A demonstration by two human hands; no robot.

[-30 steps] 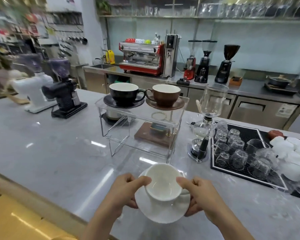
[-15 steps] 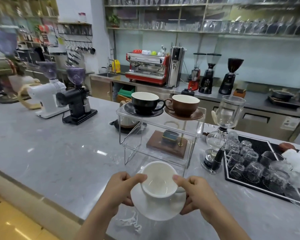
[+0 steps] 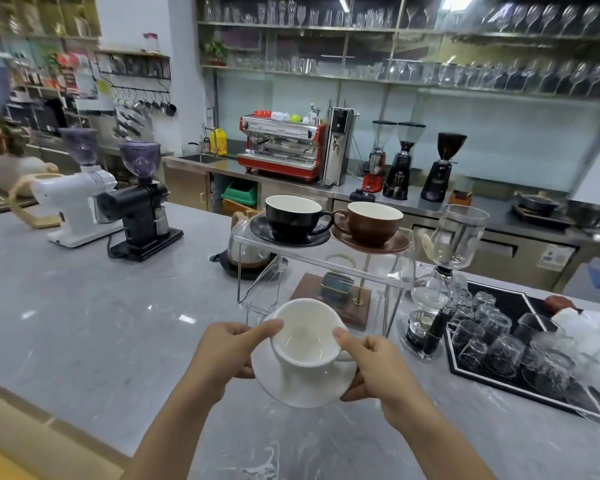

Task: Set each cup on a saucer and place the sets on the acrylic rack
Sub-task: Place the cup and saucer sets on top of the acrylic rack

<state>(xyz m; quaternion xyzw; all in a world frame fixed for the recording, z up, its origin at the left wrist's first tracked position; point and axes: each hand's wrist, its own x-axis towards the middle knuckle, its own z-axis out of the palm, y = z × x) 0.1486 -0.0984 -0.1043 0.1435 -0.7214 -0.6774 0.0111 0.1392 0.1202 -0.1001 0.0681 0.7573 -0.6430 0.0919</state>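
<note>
Above the worktop (image 3: 84, 327), a white cup (image 3: 305, 341) on its saucer (image 3: 303, 386) is gripped between the left hand (image 3: 226, 355) and right hand (image 3: 378, 368), thumbs pressed on the cup's rim.

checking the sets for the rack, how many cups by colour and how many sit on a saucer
black cup: 1, on a black saucer on the acrylic rack
brown cup: 1, on a brown saucer on the rack
white cup: 1, on a white saucer held by left hand and right hand
total: 3 cups, 3 on saucers
</note>
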